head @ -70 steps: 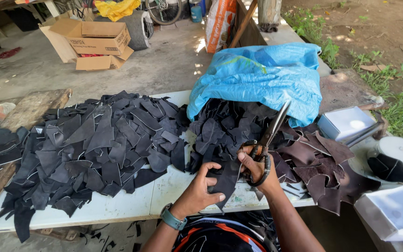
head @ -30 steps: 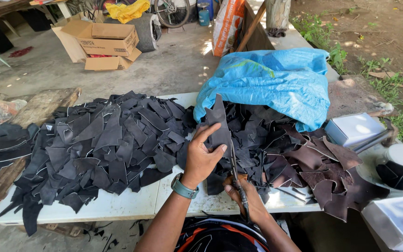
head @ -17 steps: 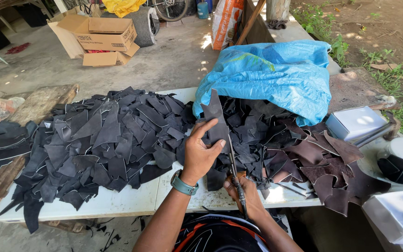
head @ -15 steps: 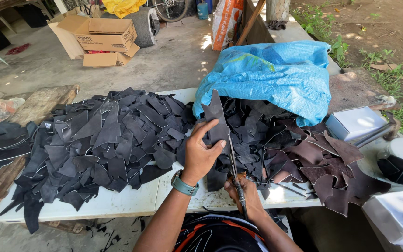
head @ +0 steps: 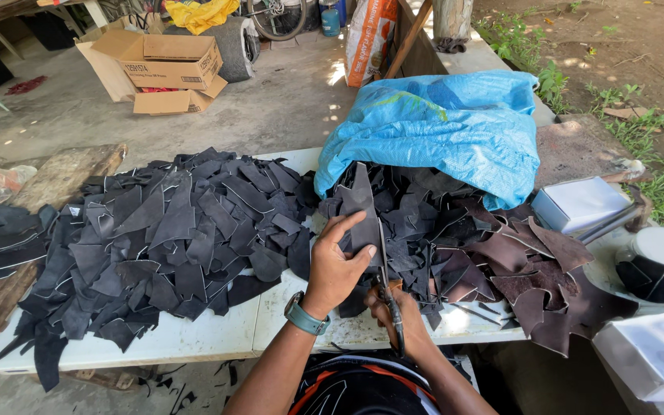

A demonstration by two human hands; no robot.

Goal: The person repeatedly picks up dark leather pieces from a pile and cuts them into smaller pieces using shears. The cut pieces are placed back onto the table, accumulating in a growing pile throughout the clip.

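The white table [head: 194, 338] fills the middle of the frame, with a wide heap of black scraps [head: 155, 238] at centre left and a blue sack [head: 439, 131] at upper right. At lower centre, the left hand [head: 336, 265] pinches a pointed dark leather piece [head: 361, 211] upright, thumb in front and fingers behind. The right hand [head: 397, 311] is closed around scissors [head: 388, 280], blades just beside the piece's right edge. For a clean cut, I think the piece should stay taut and the fingers away from the blades.

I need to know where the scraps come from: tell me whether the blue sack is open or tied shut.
Open. The blue sack lies on its side on the table, and dark leather pieces spill from its mouth toward the person.
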